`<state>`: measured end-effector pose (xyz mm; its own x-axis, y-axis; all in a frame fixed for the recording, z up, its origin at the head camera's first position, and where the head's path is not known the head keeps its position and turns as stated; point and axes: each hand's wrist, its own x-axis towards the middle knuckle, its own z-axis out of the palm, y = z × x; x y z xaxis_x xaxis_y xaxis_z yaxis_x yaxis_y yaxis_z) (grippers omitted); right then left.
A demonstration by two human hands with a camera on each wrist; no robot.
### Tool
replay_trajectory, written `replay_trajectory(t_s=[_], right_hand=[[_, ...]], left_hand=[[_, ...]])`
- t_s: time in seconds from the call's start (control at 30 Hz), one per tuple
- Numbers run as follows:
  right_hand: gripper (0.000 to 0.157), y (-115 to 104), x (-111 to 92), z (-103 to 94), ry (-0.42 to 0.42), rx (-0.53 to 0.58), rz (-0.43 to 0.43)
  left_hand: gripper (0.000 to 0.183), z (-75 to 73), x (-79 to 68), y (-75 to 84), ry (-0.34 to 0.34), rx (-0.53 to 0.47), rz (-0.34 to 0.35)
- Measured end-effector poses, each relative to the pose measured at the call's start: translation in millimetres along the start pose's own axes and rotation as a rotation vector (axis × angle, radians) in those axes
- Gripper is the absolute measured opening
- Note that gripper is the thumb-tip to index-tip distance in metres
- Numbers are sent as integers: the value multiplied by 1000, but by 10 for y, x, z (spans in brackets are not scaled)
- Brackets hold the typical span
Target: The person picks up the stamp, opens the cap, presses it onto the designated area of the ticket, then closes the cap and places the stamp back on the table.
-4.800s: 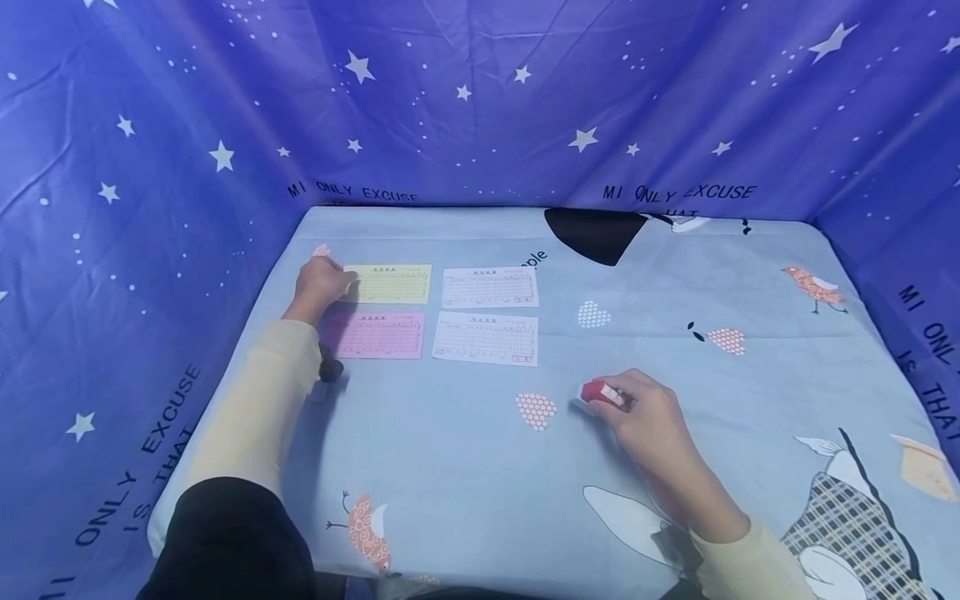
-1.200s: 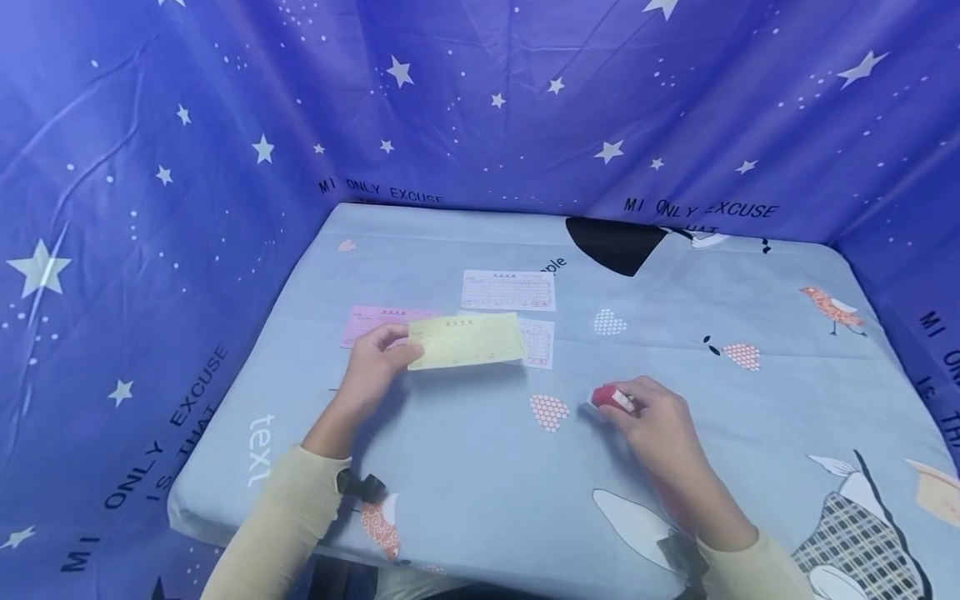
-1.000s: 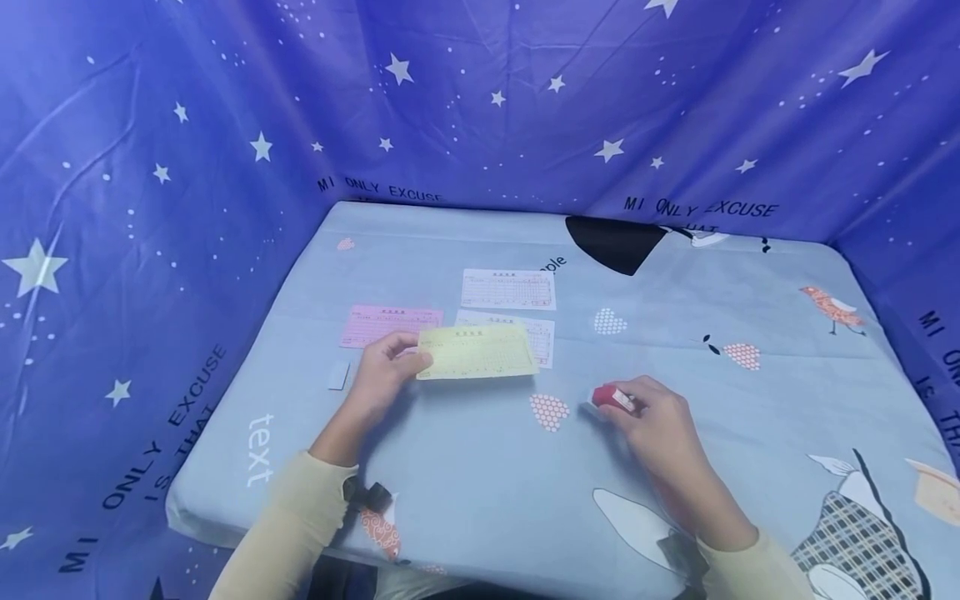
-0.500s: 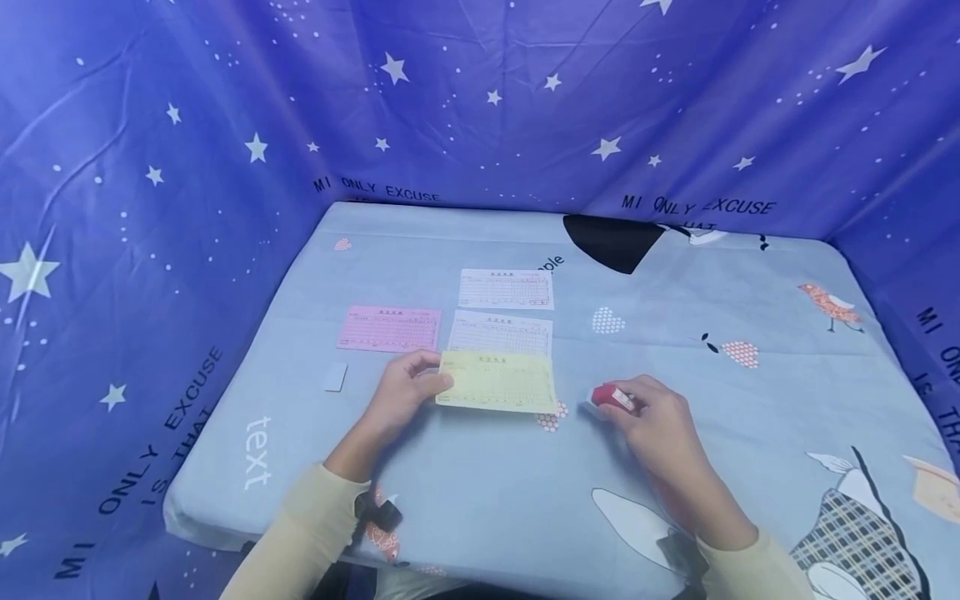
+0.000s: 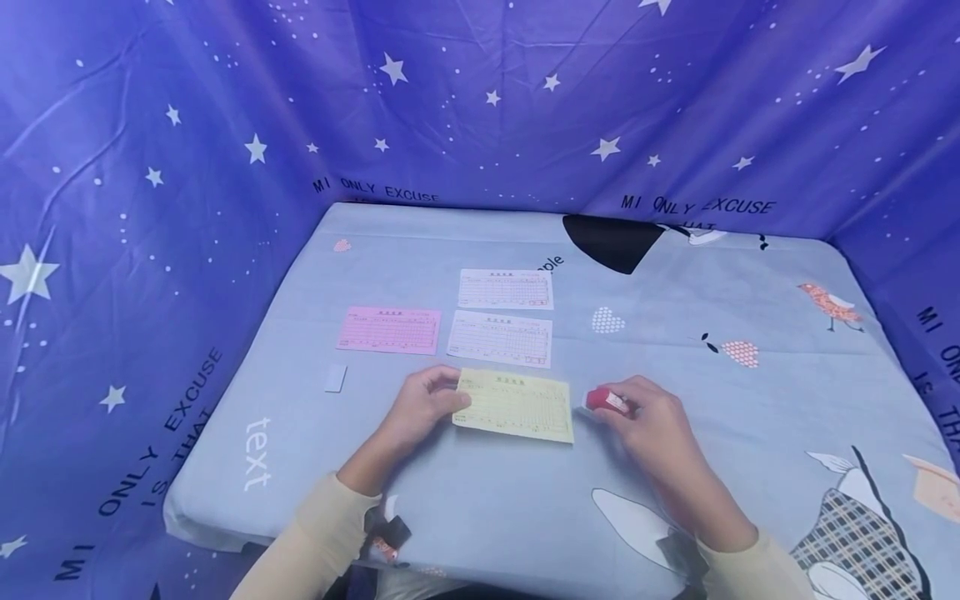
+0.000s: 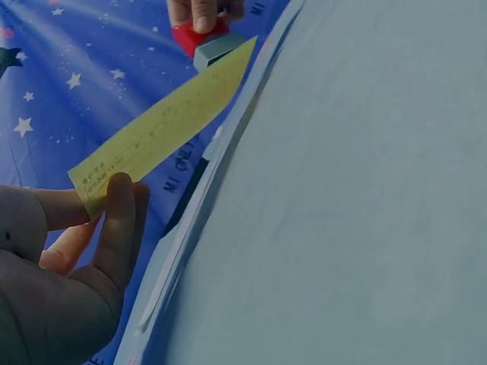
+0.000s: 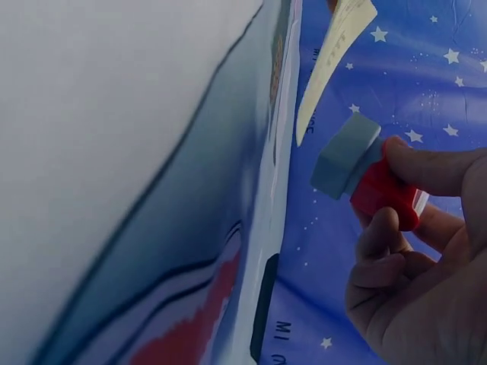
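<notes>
My left hand (image 5: 423, 408) pinches the left edge of a yellow printed slip (image 5: 517, 408). In the left wrist view the slip (image 6: 163, 125) is held off the table between thumb and fingers. My right hand (image 5: 656, 421) grips a red stamp (image 5: 606, 400) just right of the slip's edge. The right wrist view shows the stamp's red body (image 7: 384, 186) pinched between thumb and fingers, its pale grey block end (image 7: 346, 156) pointing toward the slip. Slip and stamp are apart. Two white slips (image 5: 506, 289) and a pink slip (image 5: 388, 330) lie flat behind the hands.
The table (image 5: 675, 267) wears a pale blue cloth with printed hearts, birds and lettering. A small pale rectangle (image 5: 336, 378) lies left of my left hand; I cannot tell what it is. Blue star-patterned curtains (image 5: 480, 100) stand close at the back and both sides.
My left hand took the yellow slip from the back left of the table and carried it forward and right, near the stamp. The right hand has barely moved.
</notes>
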<state>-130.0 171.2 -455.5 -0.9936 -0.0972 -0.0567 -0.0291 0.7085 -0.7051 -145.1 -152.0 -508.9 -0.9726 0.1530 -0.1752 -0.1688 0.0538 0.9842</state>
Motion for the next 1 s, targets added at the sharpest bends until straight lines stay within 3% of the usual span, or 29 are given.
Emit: replay_trajectory(t_s=[0.13,0.27,0.53,1.0], right_hand=[[18,-64,-5,15,-71,26,51],[20,-92,-5,50,-100,-13,43],[23,-57,-17,173,-52,-131,-201],[23,-138,-54,342,-75,-265,-341]], left_hand=[[34,35,-3,-21,-8,26,11],[35,51,1,-51,-11,52,7],[37,44,21,-68,-37,111,-48],[49,9,27,-91,-99,95,-59]])
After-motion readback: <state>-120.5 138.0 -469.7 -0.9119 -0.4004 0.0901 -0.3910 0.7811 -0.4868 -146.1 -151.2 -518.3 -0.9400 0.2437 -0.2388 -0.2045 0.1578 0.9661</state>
